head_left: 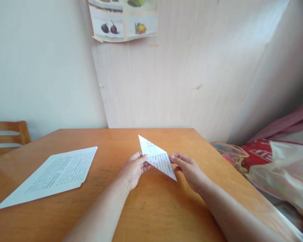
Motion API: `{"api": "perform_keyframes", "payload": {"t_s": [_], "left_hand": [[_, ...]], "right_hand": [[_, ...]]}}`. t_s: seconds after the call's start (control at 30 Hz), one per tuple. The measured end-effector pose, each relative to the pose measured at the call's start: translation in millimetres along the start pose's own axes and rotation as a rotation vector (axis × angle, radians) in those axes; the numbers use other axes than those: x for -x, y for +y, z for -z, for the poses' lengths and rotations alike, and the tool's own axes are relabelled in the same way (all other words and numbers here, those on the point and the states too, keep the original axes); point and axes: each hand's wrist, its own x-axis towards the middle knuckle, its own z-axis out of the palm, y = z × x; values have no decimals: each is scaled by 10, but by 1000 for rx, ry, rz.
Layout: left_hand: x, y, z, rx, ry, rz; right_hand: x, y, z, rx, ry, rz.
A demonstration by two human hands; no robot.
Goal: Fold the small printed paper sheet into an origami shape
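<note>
A folded sheet of printed paper (158,159), shaped like a slanted parallelogram, is held up over the wooden table (151,211). My left hand (135,168) pinches its left edge, thumb on the near face and fingers behind. On the other side, my right hand (185,167) is closed with thumb and forefinger at the paper's right edge. One sharp corner points up and to the left, the other down toward me. Text covers most of the lower half, with a few lines near the top.
Printed sheets (63,173) lie on the table's left side. A wooden chair (8,136) stands beyond the left edge. Plastic bags (280,168) and a red bag (257,153) sit past the right edge. A fruit picture poster (123,22) hangs on the wall behind.
</note>
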Motion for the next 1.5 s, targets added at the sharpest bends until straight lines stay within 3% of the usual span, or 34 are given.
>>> {"api": "perform_keyframes", "payload": {"t_s": [0.17,0.43,0.73,1.03,1.2,1.5], "left_hand": [[27,-11,-29,-91,-45,-36],[104,20,-103,-165,-132,-45],[136,72,-148,-56,-188,-15],[76,8,-114,-17,-51,-21],[65,-6,-111,-10,-5,-24],[65,-8,-90,-54,-131,-45]], "right_hand": [[-22,2,37,27,40,-36],[-19,54,-8,-41,-68,-111],[-34,99,-1,-66,-42,-87],[-14,36,-7,-36,-32,-46],[30,24,-46,17,-141,56],[-19,82,-55,94,6,58]]}}
